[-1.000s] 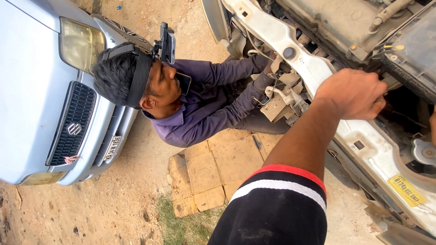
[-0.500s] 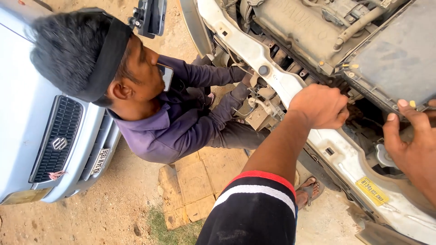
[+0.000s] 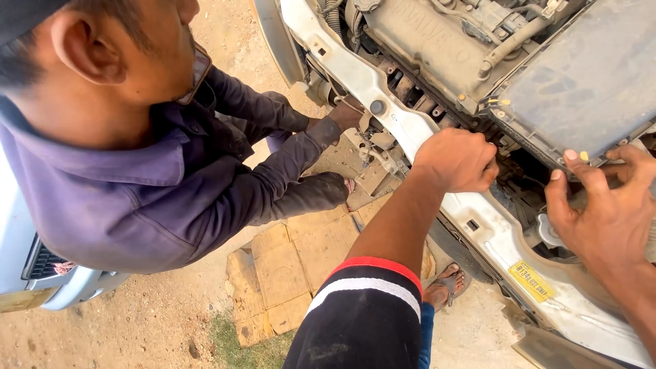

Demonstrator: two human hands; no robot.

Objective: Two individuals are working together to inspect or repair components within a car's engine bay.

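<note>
While left hand [image 3: 456, 160] fists over white front crossmember [image 3: 410, 130], right hand [image 3: 605, 205] grips grey airbox [image 3: 588, 82] corner.

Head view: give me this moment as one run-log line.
left hand closed on white front crossmember | right hand gripping dark airbox edge | co-worker in purple shirt crouched, reaching under the front

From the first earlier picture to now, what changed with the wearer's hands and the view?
The right hand came into view and now grips the grey air-box edge. The view closed in on the co-worker in the purple shirt. The left hand stayed fisted on the white front crossmember.
</note>
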